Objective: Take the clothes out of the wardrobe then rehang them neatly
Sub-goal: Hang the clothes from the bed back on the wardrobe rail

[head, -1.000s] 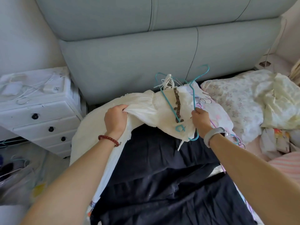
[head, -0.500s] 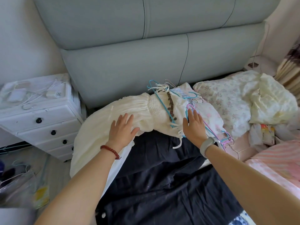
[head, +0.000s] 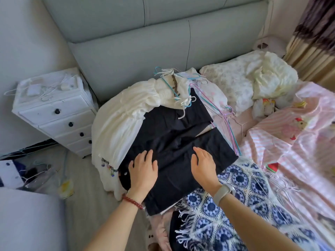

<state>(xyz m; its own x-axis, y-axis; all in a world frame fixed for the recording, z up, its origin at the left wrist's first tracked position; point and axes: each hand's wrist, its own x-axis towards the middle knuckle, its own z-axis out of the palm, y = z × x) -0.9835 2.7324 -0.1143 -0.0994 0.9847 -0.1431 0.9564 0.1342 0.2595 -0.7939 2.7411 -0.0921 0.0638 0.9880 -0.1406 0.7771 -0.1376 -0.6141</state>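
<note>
A black garment (head: 179, 140) lies spread on the bed's left corner. My left hand (head: 144, 171) and my right hand (head: 204, 166) both rest flat on its near part, fingers straight. Behind it a cream dress (head: 119, 115) drapes over the bed's edge, its top on a teal hanger (head: 169, 86). Pink and teal wire hangers (head: 227, 124) lie along the black garment's right side. A blue and white patterned garment with a white fringe (head: 241, 185) lies under my right forearm.
A white chest of drawers (head: 59, 113) stands left of the bed, cables and chargers on top. The grey padded headboard (head: 145, 46) rises behind. A floral pillow (head: 233, 78), a cream bundle (head: 272, 77) and a pink striped sheet (head: 290, 151) cover the bed's right. Clutter lies on the floor at left.
Both hands let go of the cream dress and its hanger, pressed it flat, then moved back towards me onto the black garment. The view pulled back and shows more of the bed.
</note>
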